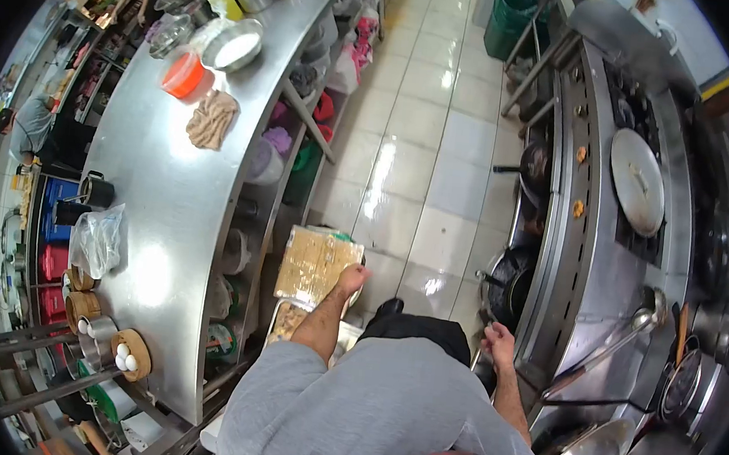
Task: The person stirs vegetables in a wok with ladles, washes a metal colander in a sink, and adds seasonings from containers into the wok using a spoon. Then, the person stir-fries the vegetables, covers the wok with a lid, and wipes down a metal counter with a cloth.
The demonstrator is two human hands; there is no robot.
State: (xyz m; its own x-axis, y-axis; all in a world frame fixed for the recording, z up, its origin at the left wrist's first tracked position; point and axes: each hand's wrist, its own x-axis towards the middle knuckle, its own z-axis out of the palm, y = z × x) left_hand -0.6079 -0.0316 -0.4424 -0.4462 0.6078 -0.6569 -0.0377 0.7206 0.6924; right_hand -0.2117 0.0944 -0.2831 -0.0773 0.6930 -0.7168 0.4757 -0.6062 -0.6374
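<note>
My left hand (353, 278) is closed at the right edge of a tan rectangular board or tray (318, 262) with a shiny, plastic-like surface. Whether the fingers grip that edge is hidden. Below it, partly covered by my forearm, is a tray of brownish pieces (287, 318) too small to name. On the other side of my body, my right hand (497, 343) hangs beside the stove front with loosely curled fingers, nothing visible in them. A dark wok (512, 292) sits just beyond that hand.
A long steel counter (166, 210) runs along the left, bearing an orange-red tub (183, 76), a brown cloth (212, 119) and bamboo steamers (137, 351). At right stands a stove with a large round lid (637, 182) and ladles (647, 317). A tiled aisle (415, 145) lies between. People work at far left.
</note>
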